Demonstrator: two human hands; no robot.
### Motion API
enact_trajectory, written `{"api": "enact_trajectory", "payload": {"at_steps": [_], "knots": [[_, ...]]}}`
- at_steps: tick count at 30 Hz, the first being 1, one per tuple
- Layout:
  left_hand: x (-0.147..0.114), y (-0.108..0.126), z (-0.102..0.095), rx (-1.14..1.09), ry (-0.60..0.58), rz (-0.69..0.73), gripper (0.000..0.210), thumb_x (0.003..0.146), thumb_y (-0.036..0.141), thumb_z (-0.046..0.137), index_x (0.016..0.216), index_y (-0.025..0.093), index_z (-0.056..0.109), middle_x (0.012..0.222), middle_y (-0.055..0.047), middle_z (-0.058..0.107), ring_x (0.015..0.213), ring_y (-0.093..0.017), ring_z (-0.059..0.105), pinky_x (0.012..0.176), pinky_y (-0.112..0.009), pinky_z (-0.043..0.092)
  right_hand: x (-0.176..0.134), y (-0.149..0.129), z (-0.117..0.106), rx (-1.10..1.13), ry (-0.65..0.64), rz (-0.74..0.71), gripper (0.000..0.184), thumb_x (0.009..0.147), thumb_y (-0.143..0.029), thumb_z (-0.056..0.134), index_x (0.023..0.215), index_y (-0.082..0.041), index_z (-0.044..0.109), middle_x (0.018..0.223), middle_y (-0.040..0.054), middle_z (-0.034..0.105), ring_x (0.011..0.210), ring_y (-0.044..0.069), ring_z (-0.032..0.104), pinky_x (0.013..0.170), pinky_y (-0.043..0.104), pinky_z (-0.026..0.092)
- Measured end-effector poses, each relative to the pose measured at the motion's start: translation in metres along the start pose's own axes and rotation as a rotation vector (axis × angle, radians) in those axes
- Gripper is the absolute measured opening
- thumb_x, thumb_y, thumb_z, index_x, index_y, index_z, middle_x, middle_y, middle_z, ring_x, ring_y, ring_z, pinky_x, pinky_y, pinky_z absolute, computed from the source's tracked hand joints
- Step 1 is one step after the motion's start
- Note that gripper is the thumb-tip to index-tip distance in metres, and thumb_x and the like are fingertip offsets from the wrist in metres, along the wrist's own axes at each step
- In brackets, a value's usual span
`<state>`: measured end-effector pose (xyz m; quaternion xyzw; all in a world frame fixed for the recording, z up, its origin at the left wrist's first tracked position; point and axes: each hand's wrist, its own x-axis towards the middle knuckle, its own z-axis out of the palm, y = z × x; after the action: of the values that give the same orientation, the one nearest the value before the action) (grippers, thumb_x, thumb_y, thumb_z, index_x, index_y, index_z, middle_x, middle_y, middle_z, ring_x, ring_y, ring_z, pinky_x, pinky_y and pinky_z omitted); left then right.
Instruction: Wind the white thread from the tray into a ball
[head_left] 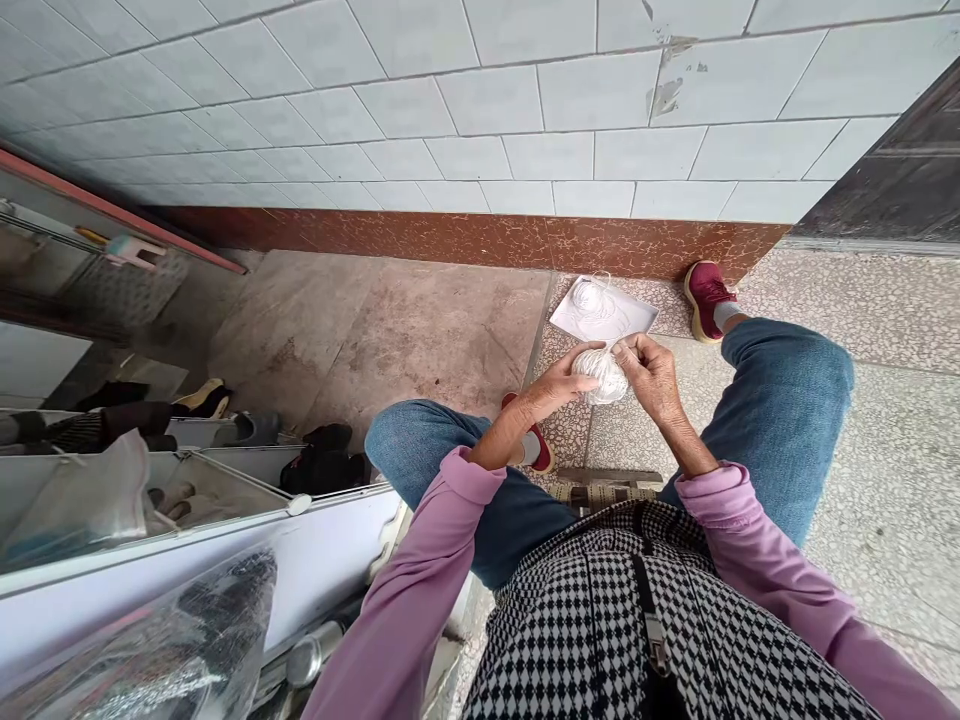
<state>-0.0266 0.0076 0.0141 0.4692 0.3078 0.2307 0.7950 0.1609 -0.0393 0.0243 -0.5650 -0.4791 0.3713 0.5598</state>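
— What's each hand doing?
— Left hand (559, 385) cups the ball of white thread (601, 375); right hand (651, 372) pinches its other side.
— And beyond the ball?
— White tray (637, 318) just past it, holding loose thread toward the wall.

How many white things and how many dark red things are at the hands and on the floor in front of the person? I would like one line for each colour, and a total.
White: 3 - ball of thread, tray, loose thread on the tray
Dark red: 2 - shoe, shoe
Total: 5
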Motion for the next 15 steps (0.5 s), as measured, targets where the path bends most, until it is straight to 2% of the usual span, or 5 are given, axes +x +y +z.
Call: {"api": "enact_trajectory", "payload": {"at_steps": [3,7,10,13,15], "knots": [[0.001,-0.004,0.002,0.049,0.097,0.038,0.087,0.069,0.048,0.094,0.147,0.024,0.061,0.118,-0.006,0.073,0.101,-0.022,0.07,0.087,-0.032,0.055,-0.001,0.0,0.002,-0.012,-0.014,-0.011,0.043,0.094,-0.059,0.073,0.075,-0.023,0.059,0.062,-0.0041,0.046,0.057,0.013,0.036,0.056,0.029,0.028],[0.004,-0.004,0.005,0.131,0.209,0.079,0.069,0.066,0.044,0.093,0.125,0.018,0.07,0.114,-0.006,0.074,0.1,-0.021,0.068,0.087,-0.03,0.053,0.002,0.007,-0.006,0.067,-0.075,0.053,0.049,0.089,-0.067,0.077,0.076,-0.023,0.062,0.058,-0.0059,0.041,0.055,0.012,0.032,0.053,0.028,0.026],[0.005,0.001,0.007,0.032,0.169,0.068,0.067,0.064,0.046,0.09,0.122,0.019,0.07,0.112,-0.007,0.076,0.099,-0.023,0.07,0.086,-0.032,0.054,0.006,0.014,-0.012,0.146,-0.074,0.124,0.051,0.084,-0.07,0.081,0.077,-0.023,0.062,0.055,-0.0077,0.036,0.052,0.011,0.028,0.049,0.027,0.022],[0.007,0.003,0.009,-0.075,0.109,0.063,0.068,0.067,0.051,0.085,0.126,0.02,0.069,0.115,-0.009,0.077,0.101,-0.026,0.073,0.087,-0.036,0.057,0.004,0.019,-0.006,0.217,-0.074,0.213,0.052,0.081,-0.072,0.081,0.077,-0.024,0.059,0.053,-0.0092,0.033,0.049,0.01,0.024,0.046,0.026,0.018],[0.007,0.002,0.009,-0.006,0.135,0.106,0.068,0.073,0.057,0.08,0.131,0.022,0.069,0.117,-0.01,0.077,0.103,-0.027,0.074,0.088,-0.039,0.061,0.0,0.022,0.003,0.262,-0.069,0.281,0.053,0.079,-0.072,0.08,0.076,-0.025,0.056,0.053,-0.01,0.031,0.047,0.009,0.022,0.044,0.025,0.017]]}}
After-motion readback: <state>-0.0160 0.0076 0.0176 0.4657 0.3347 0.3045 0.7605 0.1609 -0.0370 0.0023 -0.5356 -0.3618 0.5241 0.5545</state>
